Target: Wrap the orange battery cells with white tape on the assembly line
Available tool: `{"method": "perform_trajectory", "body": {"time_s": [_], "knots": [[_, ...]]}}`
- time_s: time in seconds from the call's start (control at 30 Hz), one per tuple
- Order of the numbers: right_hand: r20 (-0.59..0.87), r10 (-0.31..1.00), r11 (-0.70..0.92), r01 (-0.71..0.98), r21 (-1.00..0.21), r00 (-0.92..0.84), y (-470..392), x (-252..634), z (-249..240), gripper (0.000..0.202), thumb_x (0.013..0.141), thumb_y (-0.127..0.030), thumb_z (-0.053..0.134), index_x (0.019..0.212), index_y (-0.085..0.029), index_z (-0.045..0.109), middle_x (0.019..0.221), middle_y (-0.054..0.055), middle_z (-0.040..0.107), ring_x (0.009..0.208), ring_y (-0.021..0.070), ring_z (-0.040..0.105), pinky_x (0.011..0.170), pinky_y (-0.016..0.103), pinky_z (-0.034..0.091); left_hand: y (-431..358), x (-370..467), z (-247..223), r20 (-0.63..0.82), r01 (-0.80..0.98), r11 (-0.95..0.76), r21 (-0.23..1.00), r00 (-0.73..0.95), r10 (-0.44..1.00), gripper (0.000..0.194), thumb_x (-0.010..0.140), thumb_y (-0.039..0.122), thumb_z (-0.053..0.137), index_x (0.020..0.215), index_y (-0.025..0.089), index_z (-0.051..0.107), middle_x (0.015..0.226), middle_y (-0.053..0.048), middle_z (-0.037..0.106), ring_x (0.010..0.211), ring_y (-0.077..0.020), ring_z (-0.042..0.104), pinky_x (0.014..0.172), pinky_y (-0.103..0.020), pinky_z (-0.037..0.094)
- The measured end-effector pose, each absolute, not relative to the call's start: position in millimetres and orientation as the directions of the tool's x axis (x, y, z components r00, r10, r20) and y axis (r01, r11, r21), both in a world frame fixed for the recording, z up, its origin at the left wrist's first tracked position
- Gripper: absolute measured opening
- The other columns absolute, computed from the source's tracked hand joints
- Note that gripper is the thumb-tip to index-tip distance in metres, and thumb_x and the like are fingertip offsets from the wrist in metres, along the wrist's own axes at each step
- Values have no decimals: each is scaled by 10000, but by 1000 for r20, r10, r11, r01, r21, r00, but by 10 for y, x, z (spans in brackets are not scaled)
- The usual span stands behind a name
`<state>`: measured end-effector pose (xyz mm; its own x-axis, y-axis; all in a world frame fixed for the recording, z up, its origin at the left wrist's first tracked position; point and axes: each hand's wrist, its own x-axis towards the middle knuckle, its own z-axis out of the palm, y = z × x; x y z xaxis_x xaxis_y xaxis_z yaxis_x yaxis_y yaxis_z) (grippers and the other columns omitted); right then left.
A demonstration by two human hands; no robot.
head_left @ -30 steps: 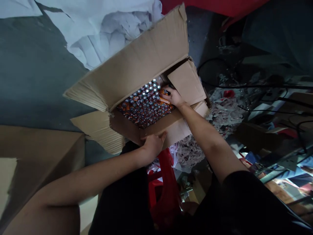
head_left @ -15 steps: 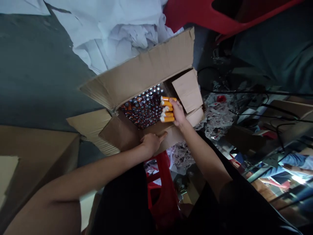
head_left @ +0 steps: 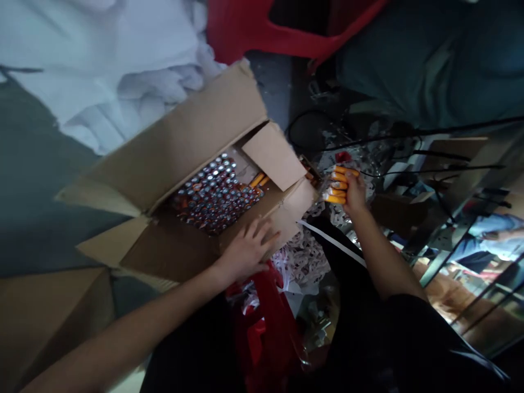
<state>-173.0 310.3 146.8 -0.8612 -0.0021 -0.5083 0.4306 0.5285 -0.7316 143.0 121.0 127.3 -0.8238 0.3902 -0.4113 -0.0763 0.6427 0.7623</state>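
Observation:
An open cardboard box (head_left: 204, 120) holds many upright cylindrical cells (head_left: 216, 191) with shiny round ends, packed side by side. A few orange cells (head_left: 258, 179) lie by its inner flap. My left hand (head_left: 248, 248) rests with fingers spread on the box's near flap and holds nothing. To the right of the box, my right hand (head_left: 354, 191) grips several orange cells (head_left: 337, 185) in a stacked row, their pale ends facing left.
White sheets (head_left: 94, 65) lie behind the box, near a red chair (head_left: 254, 38). Another carton (head_left: 53, 316) stands at lower left. Shredded paper (head_left: 305, 262), black cables and a red stool (head_left: 270, 316) are nearby. A person's arm (head_left: 497, 234) shows at far right.
My right hand has moved right, out from over the box, with the orange cells. The fingers of my left hand have spread on the flap. The view has shifted.

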Motion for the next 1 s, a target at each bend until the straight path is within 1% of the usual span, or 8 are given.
{"method": "perform_trajectory", "body": {"time_s": [0.13,0.27,0.4,0.47,0.6,0.7,0.83,1.0], "knots": [[-496,62,470,464,-751,-866,3398,-1922,1176,451,652,-505,838,922,-249,582,705,-73,667,529,120,637,475,233,536,1322,1412,1303,-309,44,618,785,-837,453,834,870,460,766,1606,445,375,1754,-86,179,1584,-500,150,1194,-785,213],[-493,40,456,455,-765,-869,3665,-1856,987,420,672,-488,827,918,-226,610,727,-75,650,584,120,637,541,250,563,1354,1112,1431,-214,124,642,757,-880,423,544,983,353,585,1524,301,557,1696,-72,353,1585,-438,209,1271,-715,157],[-499,81,414,485,-770,-863,3915,-1772,800,430,698,-520,797,955,-224,621,780,-70,669,667,118,649,646,258,582,1717,76,1483,-52,335,571,750,-830,556,535,1017,333,514,1530,181,536,1672,-106,395,1597,-354,217,1311,-605,165],[-519,113,392,518,-761,-848,4036,-1754,720,451,700,-548,784,966,-219,627,795,-64,677,688,120,651,677,267,587,1941,-420,1430,-119,416,569,709,-726,678,470,995,272,530,1437,141,621,1577,-140,520,1572,-342,280,1312,-598,149],[-509,115,422,506,-753,-853,4237,-1751,620,461,704,-583,780,951,-219,641,790,-61,670,730,135,656,727,289,600,1948,-565,1360,-254,406,654,638,-690,677,419,944,89,458,1237,175,745,1340,-147,688,1469,-315,448,1301,-622,171],[-425,22,600,352,-718,-905,4198,-1684,539,434,804,-599,708,1022,-226,667,894,-28,701,863,163,680,860,333,609,1626,-114,1397,-149,424,677,602,-773,616,324,977,135,463,1016,178,782,1245,-154,709,1426,-319,500,1282,-603,255],[-436,-197,754,149,-640,-878,3808,-1468,317,419,931,-591,614,1213,-288,671,1175,-12,714,1123,199,664,1058,405,567,1369,290,1373,-51,358,763,538,-890,454,257,1020,234,506,961,209,755,1162,-97,741,1413,-292,533,1225,-581,367],[-464,-507,810,-218,-544,-727,3441,-1307,103,298,954,-476,675,1235,-379,697,1580,-72,480,1535,284,363,1314,493,301,1464,307,1258,-16,342,688,640,-890,456,215,994,204,553,1070,212,754,1222,-88,739,1426,-279,531,1249,-538,354]]}}
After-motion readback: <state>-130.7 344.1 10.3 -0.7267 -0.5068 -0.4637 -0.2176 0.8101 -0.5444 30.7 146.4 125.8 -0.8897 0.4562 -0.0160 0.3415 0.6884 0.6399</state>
